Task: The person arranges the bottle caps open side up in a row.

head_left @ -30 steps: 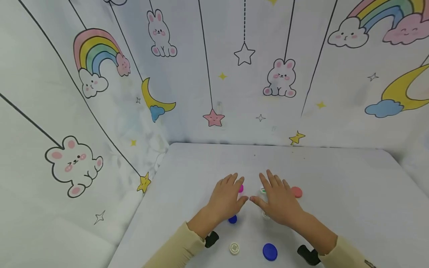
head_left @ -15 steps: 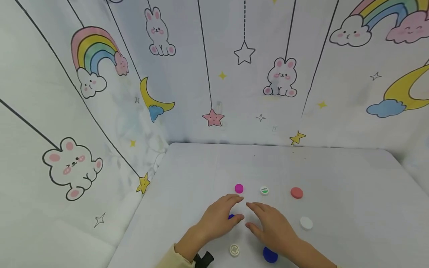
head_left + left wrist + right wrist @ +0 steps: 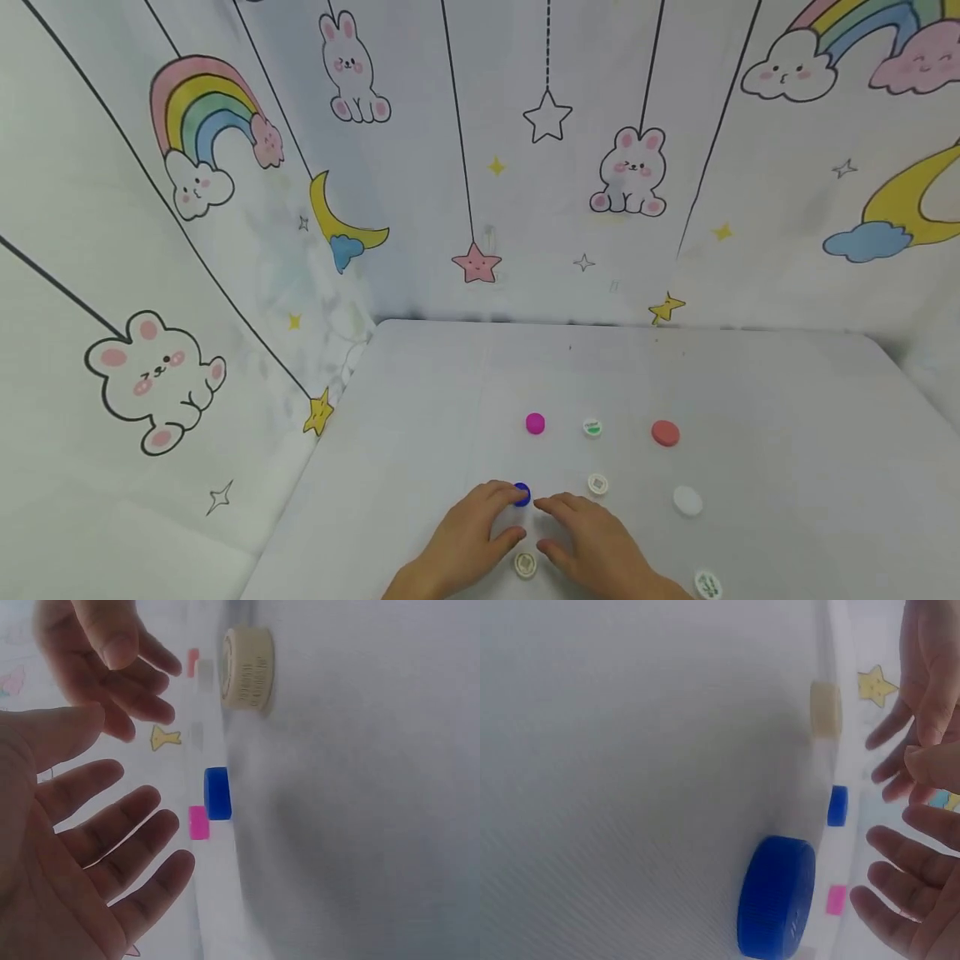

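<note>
My left hand (image 3: 472,537) hovers above the table with fingers loosely bent and nothing in its grasp. Beside it, also raised and holding nothing, is my right hand (image 3: 600,546). Below the left fingertips lies a small blue bottle cap (image 3: 523,497), partly covered in the head view. A cream cap (image 3: 525,565) sits between the two hands, its printed side wall plain in the left wrist view. The large ribbed blue cap (image 3: 776,900) shows in the right wrist view; in the head view the right hand hides it.
Farther back lie a pink cap (image 3: 536,423), a white cap with green print (image 3: 592,427) and a red cap (image 3: 665,432). Another cream cap (image 3: 597,484) and a plain white cap (image 3: 687,501) are nearer. One more green-printed cap (image 3: 707,585) lies front right on the white table (image 3: 787,417).
Both hands have drawn back toward the near edge of the table, uncovering the pink, green-printed, cream and white caps. The large blue cap is now hidden in the head view.
</note>
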`<state>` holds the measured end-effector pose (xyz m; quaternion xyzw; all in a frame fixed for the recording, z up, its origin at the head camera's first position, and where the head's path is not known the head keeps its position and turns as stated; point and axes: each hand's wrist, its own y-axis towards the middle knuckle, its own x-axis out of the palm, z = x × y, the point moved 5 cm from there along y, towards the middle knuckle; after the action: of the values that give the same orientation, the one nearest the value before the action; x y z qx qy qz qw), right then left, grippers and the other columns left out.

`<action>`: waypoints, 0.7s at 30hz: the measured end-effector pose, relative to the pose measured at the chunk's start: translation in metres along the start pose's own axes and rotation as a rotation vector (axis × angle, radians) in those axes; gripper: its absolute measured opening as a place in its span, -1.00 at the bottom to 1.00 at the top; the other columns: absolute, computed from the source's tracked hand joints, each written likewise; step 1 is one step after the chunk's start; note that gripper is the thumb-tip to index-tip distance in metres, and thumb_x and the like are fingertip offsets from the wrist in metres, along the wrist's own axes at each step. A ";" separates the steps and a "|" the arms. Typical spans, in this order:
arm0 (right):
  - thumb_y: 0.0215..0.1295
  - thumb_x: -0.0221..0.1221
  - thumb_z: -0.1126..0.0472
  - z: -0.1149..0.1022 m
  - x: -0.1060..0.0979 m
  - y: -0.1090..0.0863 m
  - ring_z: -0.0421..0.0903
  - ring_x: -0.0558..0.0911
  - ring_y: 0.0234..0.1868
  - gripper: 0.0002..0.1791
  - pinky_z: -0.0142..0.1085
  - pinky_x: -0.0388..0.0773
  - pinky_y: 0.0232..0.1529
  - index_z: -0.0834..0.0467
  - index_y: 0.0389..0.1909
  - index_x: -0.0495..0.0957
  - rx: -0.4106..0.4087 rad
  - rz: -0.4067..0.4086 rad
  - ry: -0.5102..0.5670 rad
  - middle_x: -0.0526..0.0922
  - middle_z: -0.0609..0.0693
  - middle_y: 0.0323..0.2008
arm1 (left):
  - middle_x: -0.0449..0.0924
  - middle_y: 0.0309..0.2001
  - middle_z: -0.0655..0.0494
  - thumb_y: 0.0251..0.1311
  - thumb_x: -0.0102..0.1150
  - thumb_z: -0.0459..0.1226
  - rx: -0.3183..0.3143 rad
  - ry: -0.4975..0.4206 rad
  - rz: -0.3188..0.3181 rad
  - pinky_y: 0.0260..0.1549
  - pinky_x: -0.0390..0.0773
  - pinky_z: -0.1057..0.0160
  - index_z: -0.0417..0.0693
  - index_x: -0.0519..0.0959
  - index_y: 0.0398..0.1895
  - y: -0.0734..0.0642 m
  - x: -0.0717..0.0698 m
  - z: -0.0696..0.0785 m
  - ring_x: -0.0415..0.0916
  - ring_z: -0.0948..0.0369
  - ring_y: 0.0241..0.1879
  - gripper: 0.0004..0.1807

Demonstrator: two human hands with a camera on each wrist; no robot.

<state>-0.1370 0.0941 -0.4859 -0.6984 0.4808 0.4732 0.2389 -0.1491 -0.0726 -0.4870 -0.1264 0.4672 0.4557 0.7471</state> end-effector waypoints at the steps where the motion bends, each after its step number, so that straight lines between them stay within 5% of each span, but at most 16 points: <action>1: 0.11 0.38 -0.04 0.001 0.002 0.000 -0.07 0.65 -0.07 -0.53 -0.07 0.59 -0.07 0.01 0.05 0.60 0.013 -0.031 0.004 0.66 -0.15 -0.09 | 0.52 0.10 0.26 0.25 0.26 -0.12 0.004 0.008 -0.006 0.06 0.52 0.20 0.03 0.52 0.18 -0.003 0.002 -0.001 0.47 0.25 0.12 -0.56; 11: 0.13 0.36 -0.04 0.002 0.016 -0.004 -0.28 0.57 -0.29 -0.66 -0.20 0.57 -0.20 0.00 -0.10 0.66 0.009 -0.108 0.043 0.63 -0.27 -0.29 | 0.46 -0.22 0.33 0.20 0.31 -0.11 -0.013 -0.032 -0.106 -0.34 0.46 0.47 -0.05 0.49 0.23 -0.021 0.014 -0.008 0.40 0.46 -0.27 -0.47; 15: 0.15 0.34 -0.05 0.003 0.022 -0.006 -0.32 0.50 -0.38 -0.67 -0.25 0.56 -0.25 0.01 -0.12 0.67 0.030 -0.145 0.063 0.61 -0.28 -0.36 | 0.41 -0.29 0.39 0.24 0.26 -0.06 -0.044 -0.038 -0.190 -0.35 0.46 0.48 -0.11 0.45 0.25 -0.028 0.019 -0.011 0.37 0.50 -0.31 -0.44; 21: 0.12 0.30 -0.21 0.006 0.034 -0.008 -0.36 0.42 -0.43 -0.49 -0.32 0.53 -0.30 0.08 -0.08 0.65 -0.034 -0.196 0.035 0.57 -0.24 -0.38 | 0.44 -0.31 0.39 0.27 0.15 0.11 0.034 -0.027 -0.221 -0.32 0.46 0.46 -0.12 0.53 0.14 -0.029 0.029 -0.020 0.33 0.52 -0.31 -0.43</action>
<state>-0.1300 0.0872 -0.5198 -0.7543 0.4061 0.4433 0.2638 -0.1331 -0.0849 -0.5280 -0.1583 0.4480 0.3643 0.8009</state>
